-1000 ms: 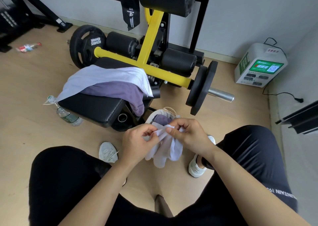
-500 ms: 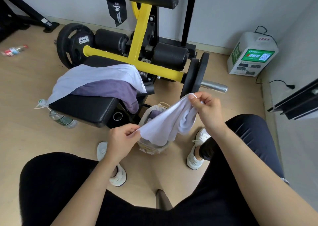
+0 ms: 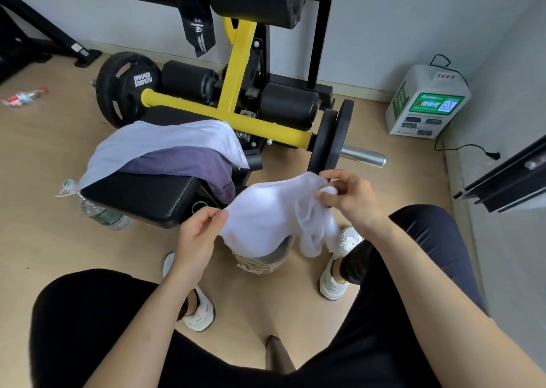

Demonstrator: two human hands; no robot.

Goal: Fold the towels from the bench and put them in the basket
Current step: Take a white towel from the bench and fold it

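Observation:
I hold a white towel (image 3: 266, 213) spread between my hands, over the floor between my feet. My left hand (image 3: 198, 231) pinches its left corner. My right hand (image 3: 348, 198) grips the bunched right end, and loose folds hang below it. Under the towel stands the woven basket (image 3: 260, 262), mostly hidden by the cloth. On the black bench pad (image 3: 141, 195) a pale lavender towel (image 3: 165, 142) lies over a purple towel (image 3: 183, 166), whose end droops off the pad's right edge.
The yellow-framed weight machine (image 3: 236, 71) with black plates (image 3: 328, 142) and a steel bar end (image 3: 363, 155) stands behind the bench. A plastic bottle (image 3: 103, 214) lies left of the pad. A white charging box (image 3: 425, 101) sits at the right wall. My white shoes (image 3: 339, 269) flank the basket.
My hands started close together on the bunched white towel, then drew apart and stretched it open. The right hand has regathered its end slightly lower than half a second ago.

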